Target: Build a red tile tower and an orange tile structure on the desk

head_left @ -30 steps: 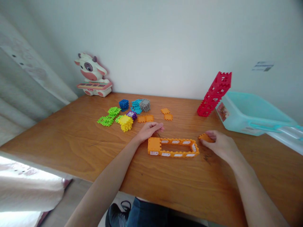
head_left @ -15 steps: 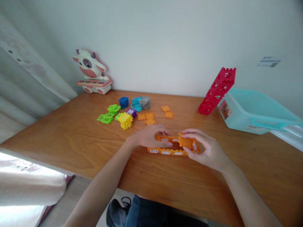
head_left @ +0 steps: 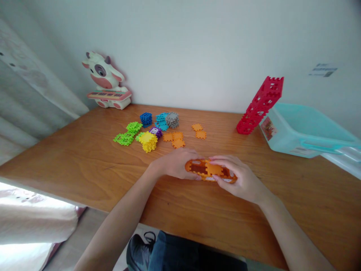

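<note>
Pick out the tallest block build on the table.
The red interlocking-block tower, tilted at the right, rising above the low blue cluster, grey cluster and yellow cluster.

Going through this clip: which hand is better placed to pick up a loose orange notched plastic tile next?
Probably the left hand. It grips the end of the orange interlocking plastic frame nearest the loose orange notched plastic tiles. The right hand holds the frame's other end, farther from them.
</note>
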The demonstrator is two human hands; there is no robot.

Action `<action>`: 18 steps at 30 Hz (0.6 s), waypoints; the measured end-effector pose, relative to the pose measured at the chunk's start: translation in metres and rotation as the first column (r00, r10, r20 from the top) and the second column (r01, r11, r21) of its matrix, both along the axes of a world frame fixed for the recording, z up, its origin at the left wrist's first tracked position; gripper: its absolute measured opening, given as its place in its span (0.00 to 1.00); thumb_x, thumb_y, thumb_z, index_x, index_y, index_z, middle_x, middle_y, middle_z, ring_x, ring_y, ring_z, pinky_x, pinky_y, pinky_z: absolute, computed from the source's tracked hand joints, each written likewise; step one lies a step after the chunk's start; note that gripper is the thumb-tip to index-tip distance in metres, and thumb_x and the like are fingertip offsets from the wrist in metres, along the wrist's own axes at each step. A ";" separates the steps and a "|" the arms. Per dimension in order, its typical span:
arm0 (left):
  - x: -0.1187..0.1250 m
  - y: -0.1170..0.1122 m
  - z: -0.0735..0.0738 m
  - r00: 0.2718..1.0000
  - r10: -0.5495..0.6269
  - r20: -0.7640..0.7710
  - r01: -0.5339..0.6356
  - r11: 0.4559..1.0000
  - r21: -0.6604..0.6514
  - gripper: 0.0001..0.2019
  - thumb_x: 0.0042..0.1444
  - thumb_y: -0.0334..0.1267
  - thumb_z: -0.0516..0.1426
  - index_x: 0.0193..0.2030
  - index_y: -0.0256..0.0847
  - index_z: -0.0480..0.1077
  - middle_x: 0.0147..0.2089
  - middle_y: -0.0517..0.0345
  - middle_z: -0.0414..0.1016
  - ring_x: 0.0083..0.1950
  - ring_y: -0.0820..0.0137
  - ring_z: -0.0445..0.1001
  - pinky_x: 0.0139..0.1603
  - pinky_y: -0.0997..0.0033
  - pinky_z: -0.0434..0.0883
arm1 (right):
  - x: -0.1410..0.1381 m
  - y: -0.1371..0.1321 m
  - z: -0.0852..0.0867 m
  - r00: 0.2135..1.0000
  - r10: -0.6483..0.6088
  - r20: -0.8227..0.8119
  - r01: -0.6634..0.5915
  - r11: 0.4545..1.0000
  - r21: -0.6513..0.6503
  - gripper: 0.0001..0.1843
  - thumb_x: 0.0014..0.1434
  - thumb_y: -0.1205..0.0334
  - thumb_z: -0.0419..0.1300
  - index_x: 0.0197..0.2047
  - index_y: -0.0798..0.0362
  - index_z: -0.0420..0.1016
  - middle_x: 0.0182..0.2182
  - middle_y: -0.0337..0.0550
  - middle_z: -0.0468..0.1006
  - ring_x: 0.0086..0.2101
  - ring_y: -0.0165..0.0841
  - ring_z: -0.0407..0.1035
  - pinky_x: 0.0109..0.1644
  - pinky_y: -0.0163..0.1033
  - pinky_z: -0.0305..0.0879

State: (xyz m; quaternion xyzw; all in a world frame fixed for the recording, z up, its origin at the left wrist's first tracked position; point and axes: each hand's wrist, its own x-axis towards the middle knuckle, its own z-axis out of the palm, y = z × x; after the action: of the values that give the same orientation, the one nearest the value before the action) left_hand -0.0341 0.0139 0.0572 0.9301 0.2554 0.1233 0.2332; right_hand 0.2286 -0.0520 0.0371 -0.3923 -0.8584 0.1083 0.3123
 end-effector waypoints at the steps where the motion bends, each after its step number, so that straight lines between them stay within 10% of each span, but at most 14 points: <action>1: 0.001 -0.001 0.000 1.000 0.007 0.011 -0.007 1.000 0.005 0.29 0.57 0.56 0.66 0.60 0.42 0.73 0.49 0.50 0.80 0.49 0.59 0.79 0.51 0.64 0.71 | 0.000 0.000 0.000 1.000 0.002 0.000 -0.002 1.000 -0.008 0.20 0.64 0.63 0.62 0.59 0.44 0.72 0.55 0.46 0.80 0.54 0.41 0.76 0.60 0.53 0.72; 18: 0.011 -0.004 -0.010 0.976 -0.035 0.215 0.029 0.999 0.029 0.20 0.65 0.49 0.60 0.58 0.42 0.71 0.57 0.46 0.79 0.56 0.60 0.78 0.60 0.59 0.71 | 0.005 0.004 -0.008 0.999 0.034 0.019 -0.034 0.999 -0.024 0.13 0.68 0.58 0.62 0.53 0.43 0.83 0.57 0.45 0.80 0.54 0.41 0.76 0.59 0.51 0.75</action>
State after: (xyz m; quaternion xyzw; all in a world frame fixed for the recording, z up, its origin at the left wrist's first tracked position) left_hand -0.0228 0.0096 0.0475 0.9182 0.2121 0.2227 0.2496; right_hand 0.2337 -0.0485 0.0295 -0.3825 -0.8666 0.1200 0.2972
